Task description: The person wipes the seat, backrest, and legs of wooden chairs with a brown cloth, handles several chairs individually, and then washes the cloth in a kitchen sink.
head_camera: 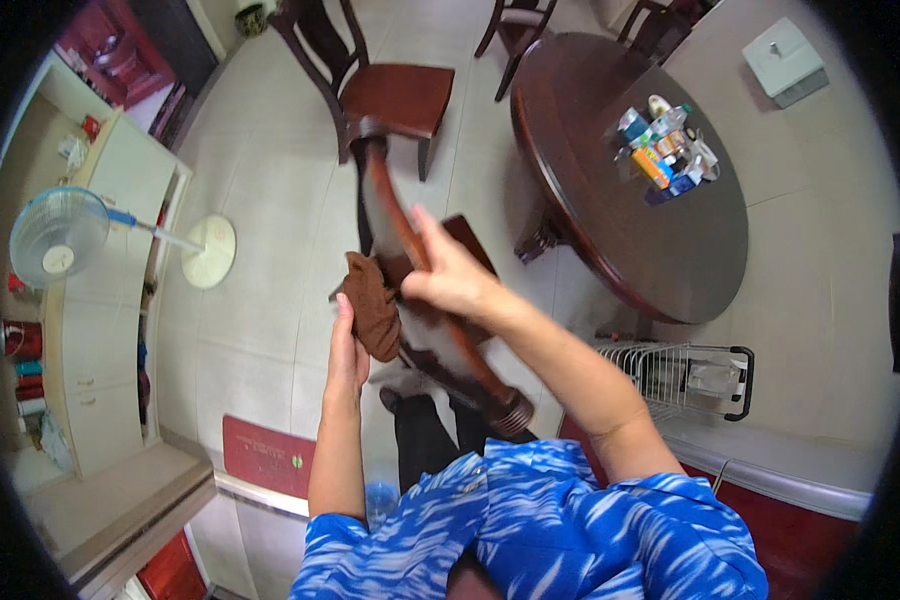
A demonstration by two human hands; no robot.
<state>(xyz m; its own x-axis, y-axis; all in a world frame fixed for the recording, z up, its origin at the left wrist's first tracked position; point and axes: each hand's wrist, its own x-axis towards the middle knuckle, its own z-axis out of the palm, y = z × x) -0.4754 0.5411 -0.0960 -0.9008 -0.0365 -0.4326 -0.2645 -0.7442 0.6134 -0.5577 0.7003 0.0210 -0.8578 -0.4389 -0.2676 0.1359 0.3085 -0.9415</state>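
A dark brown wooden chair [480,365] is right in front of me, its curved backrest seen from above and slightly blurred. Part of its seat [468,238] shows beyond the backrest. My right hand [450,274] grips the backrest's upper edge near the middle. In my left hand [350,349] is a bunched brown cloth [375,309], held against the left side of the backrest. The cloth hides most of my left fingers.
Another wooden chair [401,94] stands just beyond. To the right is a round dark table [637,247] with several packages and bottles [667,150]. A wire cart [667,375] is near my right arm. At left stand a fan [60,232] and white cabinets [105,360]; a red mat [266,454] lies on the floor.
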